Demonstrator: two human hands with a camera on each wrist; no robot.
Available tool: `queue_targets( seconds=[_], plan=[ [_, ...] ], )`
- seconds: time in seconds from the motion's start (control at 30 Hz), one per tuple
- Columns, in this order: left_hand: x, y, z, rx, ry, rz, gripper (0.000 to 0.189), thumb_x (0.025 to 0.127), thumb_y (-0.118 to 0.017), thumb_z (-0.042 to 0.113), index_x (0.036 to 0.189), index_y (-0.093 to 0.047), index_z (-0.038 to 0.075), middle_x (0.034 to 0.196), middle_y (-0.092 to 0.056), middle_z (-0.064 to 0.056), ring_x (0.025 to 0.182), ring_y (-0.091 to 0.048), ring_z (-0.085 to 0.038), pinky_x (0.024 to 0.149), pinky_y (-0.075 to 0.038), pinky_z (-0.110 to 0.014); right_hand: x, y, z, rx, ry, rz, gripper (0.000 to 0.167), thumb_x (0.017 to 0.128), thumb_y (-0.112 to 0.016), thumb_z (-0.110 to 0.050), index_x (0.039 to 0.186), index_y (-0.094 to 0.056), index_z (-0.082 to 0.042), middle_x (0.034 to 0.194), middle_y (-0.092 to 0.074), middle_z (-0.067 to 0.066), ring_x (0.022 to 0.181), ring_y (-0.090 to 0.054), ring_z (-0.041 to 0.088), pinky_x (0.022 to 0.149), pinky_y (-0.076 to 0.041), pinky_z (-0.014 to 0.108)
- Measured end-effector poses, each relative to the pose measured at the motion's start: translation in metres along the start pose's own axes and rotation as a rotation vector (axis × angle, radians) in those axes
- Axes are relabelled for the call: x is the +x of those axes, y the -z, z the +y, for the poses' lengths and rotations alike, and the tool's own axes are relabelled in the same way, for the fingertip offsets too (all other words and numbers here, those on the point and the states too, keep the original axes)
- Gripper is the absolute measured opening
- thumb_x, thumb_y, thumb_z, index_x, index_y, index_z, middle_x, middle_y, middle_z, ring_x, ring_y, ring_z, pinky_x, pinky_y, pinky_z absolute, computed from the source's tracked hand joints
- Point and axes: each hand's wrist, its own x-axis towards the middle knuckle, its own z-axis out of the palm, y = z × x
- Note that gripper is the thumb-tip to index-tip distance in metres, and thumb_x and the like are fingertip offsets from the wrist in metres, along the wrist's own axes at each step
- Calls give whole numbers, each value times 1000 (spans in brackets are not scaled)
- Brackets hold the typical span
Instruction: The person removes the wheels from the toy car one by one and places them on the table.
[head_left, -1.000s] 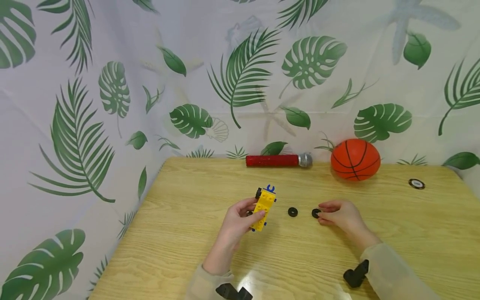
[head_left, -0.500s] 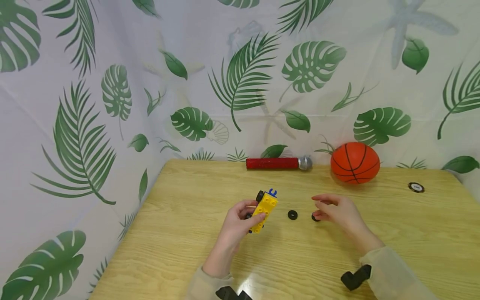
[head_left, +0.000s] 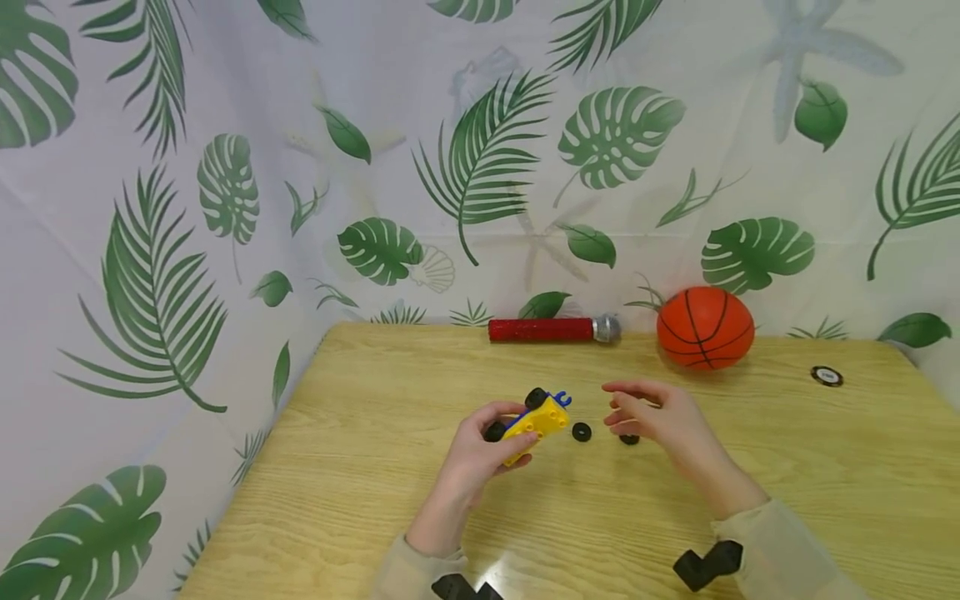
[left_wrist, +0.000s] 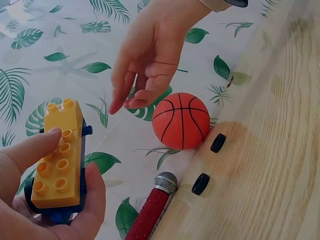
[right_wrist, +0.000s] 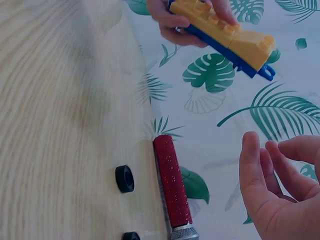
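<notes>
- Holding the toy car (head_left: 542,422) raised over the table (head_left: 337,467), the left hand (head_left: 480,446) pinches it, thumb across the studded yellow top, fingers around the blue base.
- The car is tilted, its blue hook (head_left: 562,399) pointing toward the right hand (head_left: 663,417); two black wheels (head_left: 536,397) sit on one side, while a blue peg (left_wrist: 87,130) on the other stands bare.
- The right hand's fingers are loosely bent and spread apart, with nothing between them, above the table near the two loose black rings.
- One ring (left_wrist: 200,184) lies flat on the wood, and the other ring (left_wrist: 218,143), apart from it, is partly covered by the right fingers in the head view.
- The car looks like light, stiff, smooth plastic, so gripping the middle of its body should leave the pegs reachable.
- The rings look rubbery and light; a fingertip pinch across the outer rim would probably suit, leaving the hole free.
</notes>
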Motion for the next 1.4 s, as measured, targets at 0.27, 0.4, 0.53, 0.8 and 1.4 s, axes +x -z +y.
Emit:
queue_targets(
  seconds=[0.27, 0.4, 0.53, 0.8, 1.4],
  plan=[
    [2, -5, 2, 51, 5, 16, 40, 84, -77, 4, 121, -63, 4, 112, -59, -13, 92, -64, -19, 76, -60, -27, -3, -12, -11, -34, 91, -31, 44, 100, -59, -23, 133, -56, 7, 116, -68, 16, 91, -70, 8, 83, -59, 26],
    [0, -6, 3, 79, -5, 43, 38, 82, -79, 5, 116, -62, 3, 117, -58, -14, 94, -59, -20, 75, -58, -24, -5, -17, -11, -11, 119, -63, 44, 100, -60, -21, 132, -55, 9, 117, -67, 15, 92, -69, 7, 83, -60, 28],
    [-1, -6, 4, 97, -19, 47, 36, 82, -79, 6, 114, -62, 3, 117, -58, -13, 93, -58, -20, 74, -56, -23, -6, -20, -11, 17, 124, -90, 43, 100, -60, -19, 131, -55, 11, 115, -67, 10, 94, -68, 8, 83, -59, 28],
    [-1, -4, 2, 108, -33, 28, 36, 84, -78, 6, 115, -62, 1, 121, -59, -15, 98, -60, -20, 80, -57, -26, -6, -24, -7, 37, 128, -128, 44, 99, -61, -18, 131, -54, 11, 123, -62, 17, 97, -68, 9, 86, -59, 33],
    [2, -4, -5, 99, -38, 19, 36, 81, -81, 6, 113, -64, 2, 118, -62, -12, 100, -60, -19, 86, -57, -28, -8, -25, -9, -46, 80, -222, 43, 96, -66, -18, 130, -57, 6, 106, -69, 12, 85, -67, 10, 76, -59, 28]
  ],
)
